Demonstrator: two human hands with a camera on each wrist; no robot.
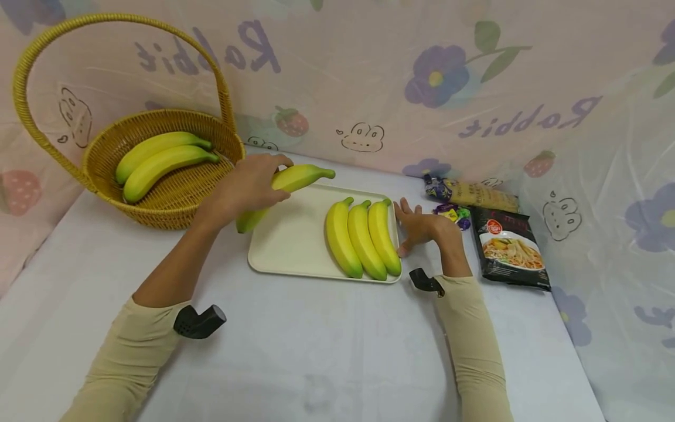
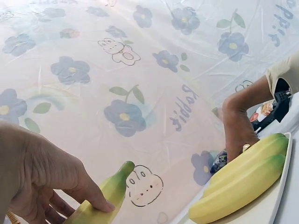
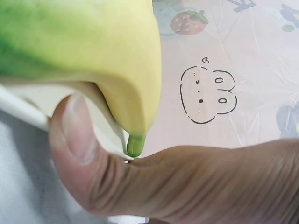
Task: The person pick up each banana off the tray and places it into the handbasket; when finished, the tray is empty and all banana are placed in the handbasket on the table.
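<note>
My left hand grips a yellow banana with green ends, held over the left edge of a cream tray. In the left wrist view, thumb and fingers wrap the banana, its stem pointing away. Three bananas lie side by side at the tray's right end. At that end, my right hand has its fingers spread along the outside of the rim. The right wrist view has the thumb right at the rim, below a banana.
A wicker basket with a tall handle stands at the left, two bananas inside. Right of the tray lie a black noodle packet, a tan package and purple-wrapped sweets. A patterned curtain hangs behind the table.
</note>
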